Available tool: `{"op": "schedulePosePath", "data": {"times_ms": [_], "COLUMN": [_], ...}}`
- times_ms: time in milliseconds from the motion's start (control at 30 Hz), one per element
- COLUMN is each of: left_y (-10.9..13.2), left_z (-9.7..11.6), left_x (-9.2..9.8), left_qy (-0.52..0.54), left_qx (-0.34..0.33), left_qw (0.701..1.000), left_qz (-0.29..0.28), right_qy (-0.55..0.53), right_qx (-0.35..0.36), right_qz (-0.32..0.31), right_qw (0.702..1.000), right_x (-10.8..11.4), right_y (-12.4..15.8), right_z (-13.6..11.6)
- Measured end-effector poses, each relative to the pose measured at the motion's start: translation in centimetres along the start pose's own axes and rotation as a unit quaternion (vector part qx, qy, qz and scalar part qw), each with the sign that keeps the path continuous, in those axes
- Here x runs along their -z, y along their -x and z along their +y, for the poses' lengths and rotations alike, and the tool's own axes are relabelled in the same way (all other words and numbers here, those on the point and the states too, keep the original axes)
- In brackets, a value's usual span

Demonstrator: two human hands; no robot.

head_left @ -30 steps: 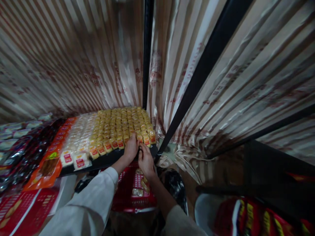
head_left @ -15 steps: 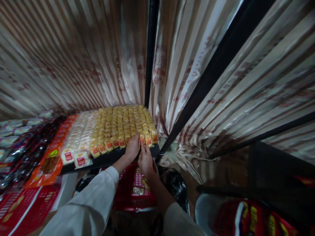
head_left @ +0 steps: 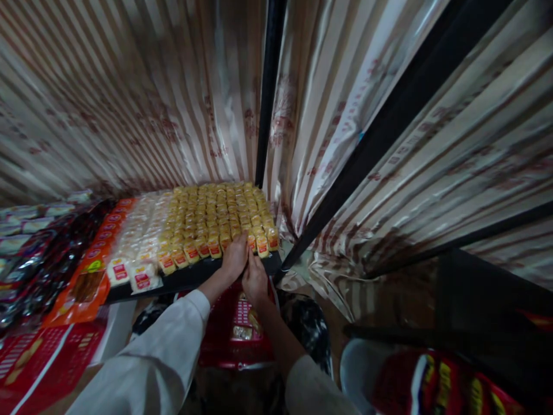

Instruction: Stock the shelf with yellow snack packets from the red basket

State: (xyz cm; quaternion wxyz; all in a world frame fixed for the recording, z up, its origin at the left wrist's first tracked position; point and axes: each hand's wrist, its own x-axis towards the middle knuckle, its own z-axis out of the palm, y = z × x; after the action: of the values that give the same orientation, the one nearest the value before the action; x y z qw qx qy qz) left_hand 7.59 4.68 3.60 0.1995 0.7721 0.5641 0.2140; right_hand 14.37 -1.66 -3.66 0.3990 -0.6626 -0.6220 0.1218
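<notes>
Rows of small yellow wrapped packs (head_left: 216, 216) with red labels stand on a dark shelf (head_left: 185, 279). My left hand (head_left: 235, 255) is at the front row, its fingers closed against a pack near the right end. Just right of it, my right hand (head_left: 255, 279) reaches up to the same spot, fingers together and fingertips nearly touching the left ones. What lies between the fingertips is too small and dim to make out. Below my hands is a red basket (head_left: 224, 351) with a few wrapped pieces (head_left: 242, 332) in it.
White packs (head_left: 144, 276), orange packets (head_left: 84, 288) and dark shiny packages (head_left: 47, 276) lie left of the yellow rows. Another red basket (head_left: 52, 369) is at lower left. Dark poles (head_left: 268, 92) and striped curtains rise behind. A pale tub (head_left: 360, 369) beside red packages (head_left: 449, 383) is at lower right.
The view has shifted slightly. Both hands stay at nearly the same place on the front row; no clear change in their grip shows.
</notes>
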Motion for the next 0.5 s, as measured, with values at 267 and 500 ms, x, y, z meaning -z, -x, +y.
{"op": "schedulePosePath", "data": {"times_ms": [267,500], "left_y": [-0.09,-0.14], "left_z": [-0.42,-0.15], "left_x": [-0.09,0.03], "left_qy": [0.014,0.003], "left_qx": [-0.017,-0.005], "left_qw": [1.0,1.0], "left_qz": [0.007,-0.004], "right_qy": [0.0,-0.013], "right_qx": [-0.011,-0.004], "right_qz": [0.009,0.03], "right_qw": [1.0,0.999], "right_x": [0.03,-0.62], "right_y": [0.03,-0.14], "right_z": [-0.27,0.4]}}
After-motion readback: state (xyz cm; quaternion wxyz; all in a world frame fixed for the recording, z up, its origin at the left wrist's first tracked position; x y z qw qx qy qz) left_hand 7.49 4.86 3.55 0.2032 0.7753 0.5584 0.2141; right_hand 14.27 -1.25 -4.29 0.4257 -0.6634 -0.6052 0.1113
